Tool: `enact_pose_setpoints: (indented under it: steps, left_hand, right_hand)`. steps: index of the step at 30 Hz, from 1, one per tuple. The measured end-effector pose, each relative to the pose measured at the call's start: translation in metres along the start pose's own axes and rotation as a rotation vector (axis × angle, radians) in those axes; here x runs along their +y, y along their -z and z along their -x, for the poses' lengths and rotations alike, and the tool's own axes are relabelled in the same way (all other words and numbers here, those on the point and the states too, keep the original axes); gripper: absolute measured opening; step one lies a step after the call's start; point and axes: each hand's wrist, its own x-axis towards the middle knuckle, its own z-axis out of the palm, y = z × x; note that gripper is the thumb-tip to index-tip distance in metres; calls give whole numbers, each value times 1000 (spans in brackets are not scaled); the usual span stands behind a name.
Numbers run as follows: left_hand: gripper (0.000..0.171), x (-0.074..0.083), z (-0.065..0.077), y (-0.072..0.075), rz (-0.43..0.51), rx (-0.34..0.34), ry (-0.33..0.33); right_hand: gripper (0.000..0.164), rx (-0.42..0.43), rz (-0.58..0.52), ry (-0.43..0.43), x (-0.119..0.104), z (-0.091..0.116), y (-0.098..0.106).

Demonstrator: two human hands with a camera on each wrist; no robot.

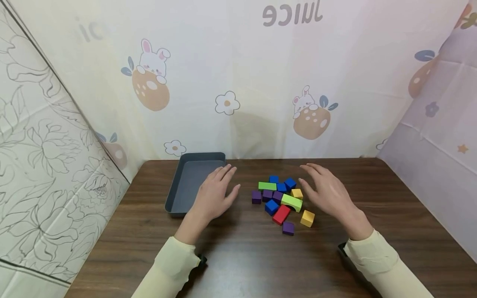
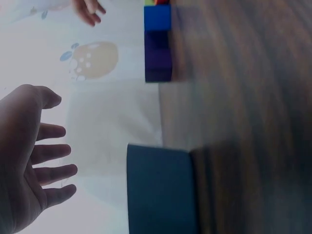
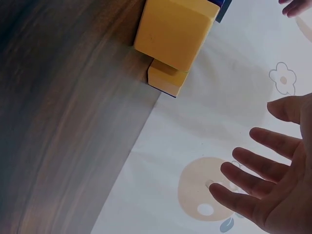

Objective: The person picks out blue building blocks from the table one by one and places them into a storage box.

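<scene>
My left hand [image 1: 214, 193], fingers spread and relaxed, hovers beside the grey tray [image 1: 182, 186] and overlaps its right side in the head view. Over to the right, my right hand [image 1: 329, 194] is held with straight fingers near the building blocks and grasps nothing. Between the hands lies a loose cluster: blue blocks [image 1: 271, 207], purple blocks [image 1: 256, 197], a green bar [image 1: 267, 186], a light green arch [image 1: 292, 202], a red block [image 1: 281, 215] and yellow blocks [image 1: 307, 218]. In the right wrist view a yellow block [image 3: 175, 31] looms large, well apart from the fingers.
The blocks and tray stand on a brown wooden table [image 1: 238, 265]. Along its back edge hangs a white curtain [image 1: 253, 132] printed with rabbits and fruit. A curtain with flower outlines [image 1: 52, 136] closes off the left side.
</scene>
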Motion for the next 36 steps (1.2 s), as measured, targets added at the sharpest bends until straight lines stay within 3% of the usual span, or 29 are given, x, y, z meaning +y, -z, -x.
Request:
enact_pose_setpoints:
  steps: [7, 16, 26, 36]
  left_hand:
    - [52, 18, 3, -12, 28, 0, -56]
    - [49, 34, 9, -26, 42, -125, -57]
    - [48, 37, 8, -29, 84, -181, -29]
    - [46, 36, -4, -26, 85, -231, 20]
  right_hand:
    - [45, 9, 6, 22, -1, -1, -3]
    - [44, -14, -12, 18, -5, -5, -6]
    - [41, -35, -53, 35, -13, -14, -12]
    - [38, -96, -86, 49, -15, -29, -15]
